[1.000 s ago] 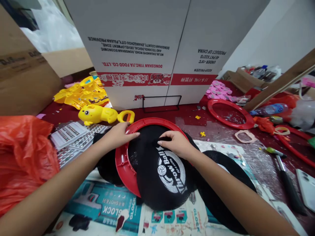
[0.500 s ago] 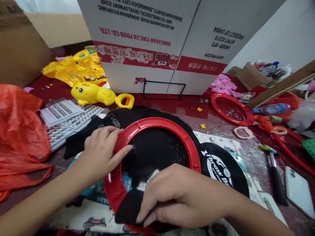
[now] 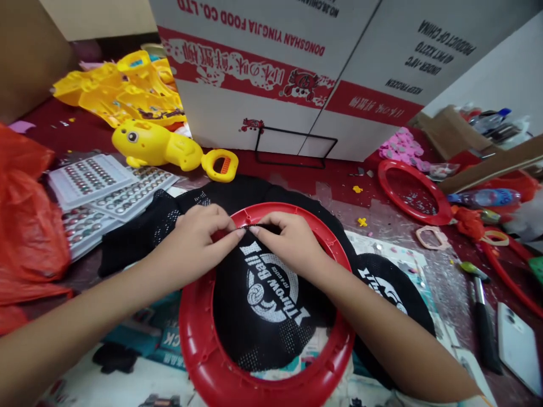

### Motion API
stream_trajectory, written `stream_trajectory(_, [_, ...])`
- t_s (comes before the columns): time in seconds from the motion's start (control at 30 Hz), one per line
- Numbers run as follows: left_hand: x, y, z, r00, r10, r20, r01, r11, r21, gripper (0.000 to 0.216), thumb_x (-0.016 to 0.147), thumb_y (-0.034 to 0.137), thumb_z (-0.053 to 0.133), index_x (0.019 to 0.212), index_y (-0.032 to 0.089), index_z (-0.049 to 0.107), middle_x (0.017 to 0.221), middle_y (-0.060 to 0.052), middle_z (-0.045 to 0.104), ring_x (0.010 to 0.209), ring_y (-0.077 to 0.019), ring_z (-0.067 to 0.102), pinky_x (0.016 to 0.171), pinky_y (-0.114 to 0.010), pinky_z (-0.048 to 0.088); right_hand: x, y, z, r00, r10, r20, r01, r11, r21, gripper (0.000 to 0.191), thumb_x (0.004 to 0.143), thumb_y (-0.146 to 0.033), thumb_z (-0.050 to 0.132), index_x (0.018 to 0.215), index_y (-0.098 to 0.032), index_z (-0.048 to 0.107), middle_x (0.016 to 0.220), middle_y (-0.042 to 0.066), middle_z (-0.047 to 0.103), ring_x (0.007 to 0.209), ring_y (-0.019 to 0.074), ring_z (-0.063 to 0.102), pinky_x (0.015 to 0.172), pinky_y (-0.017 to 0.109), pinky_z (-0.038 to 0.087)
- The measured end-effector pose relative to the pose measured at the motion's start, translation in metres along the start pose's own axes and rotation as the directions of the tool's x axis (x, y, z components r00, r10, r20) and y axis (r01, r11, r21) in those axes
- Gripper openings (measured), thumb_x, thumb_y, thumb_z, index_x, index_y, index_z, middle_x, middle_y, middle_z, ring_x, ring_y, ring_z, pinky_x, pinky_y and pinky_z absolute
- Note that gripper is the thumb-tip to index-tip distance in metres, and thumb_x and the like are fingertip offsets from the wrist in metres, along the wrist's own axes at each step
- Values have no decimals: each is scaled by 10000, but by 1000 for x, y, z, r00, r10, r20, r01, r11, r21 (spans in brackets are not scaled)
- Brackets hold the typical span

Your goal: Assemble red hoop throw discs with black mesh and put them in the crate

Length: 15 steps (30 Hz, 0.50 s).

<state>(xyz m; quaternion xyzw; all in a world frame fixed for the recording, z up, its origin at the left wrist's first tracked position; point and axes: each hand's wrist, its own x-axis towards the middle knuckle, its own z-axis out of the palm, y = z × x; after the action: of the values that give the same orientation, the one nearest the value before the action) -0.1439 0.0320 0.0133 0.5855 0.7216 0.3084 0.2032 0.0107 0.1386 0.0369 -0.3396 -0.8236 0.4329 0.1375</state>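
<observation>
A red plastic ring [image 3: 198, 353] lies flat in front of me. Within its opening is a black mesh fabric disc [image 3: 231, 322] with white "Throw Ball" lettering. At the far side of the ring, my left hand [image 3: 201, 240] pinches the fabric's edge between thumb and fingers. Close beside it, my right hand [image 3: 294, 243] pinches the same edge, thumb tips nearly meeting. The right forearm crosses over the ring's right side. More black fabric [image 3: 292, 195] is heaped behind the ring, and another printed black disc [image 3: 392, 282] lies to its right.
A yellow toy [image 3: 156, 144] and trays of small round pieces [image 3: 91, 175] lie at the left, near an orange bag [image 3: 25, 226]. A white carton [image 3: 254, 107] stands behind. At the right are a hammer [image 3: 483, 322], a phone [image 3: 520, 345] and another red ring [image 3: 386, 181].
My right hand has brought the black fabric disc from the ring's near side to its far edge, spreading the print across the opening. My left hand has moved right and now pinches the edge.
</observation>
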Motion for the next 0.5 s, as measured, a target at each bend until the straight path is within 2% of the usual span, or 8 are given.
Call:
stream_trajectory(0.07, [4, -4, 4, 999, 2, -44, 0, 999, 53, 395, 885, 485, 416, 691, 209, 622, 875, -45, 588, 887, -236, 502, 860, -437, 368, 5, 2, 3, 1000, 10, -29, -11, 998, -60, 104, 817, -224, 656, 738, -166, 694, 745, -2, 700, 698, 117, 602, 675, 243, 430])
stream_trajectory(0.13, [6, -5, 7, 999, -7, -41, 10, 998, 60, 404, 890, 464, 404, 641, 204, 590, 856, -43, 564, 864, -231, 494, 844, -440, 368, 8, 4, 4, 998, 20, -53, -25, 995, -95, 130, 809, -224, 665, 694, -164, 679, 693, -11, 679, 647, 106, 574, 650, 237, 416])
stream_trajectory(0.33, [10, -6, 9, 998, -46, -48, 42, 997, -70, 357, 856, 386, 457, 556, 197, 495, 792, -22, 487, 793, -192, 484, 751, -371, 394, 11, 6, 10, 997, 20, -79, -27, 996, -87, 164, 811, -221, 659, 656, -168, 657, 633, -29, 645, 582, 89, 528, 616, 221, 400])
stream_trajectory(0.5, [11, -10, 10, 990, -90, -112, 76, 990, -122, 281, 833, 389, 490, 637, 205, 572, 859, -23, 483, 879, -201, 501, 816, -382, 407, 12, 8, 15, 996, 12, -87, -18, 998, -68, 182, 812, -240, 660, 646, -169, 640, 642, -29, 650, 590, 89, 537, 617, 221, 396])
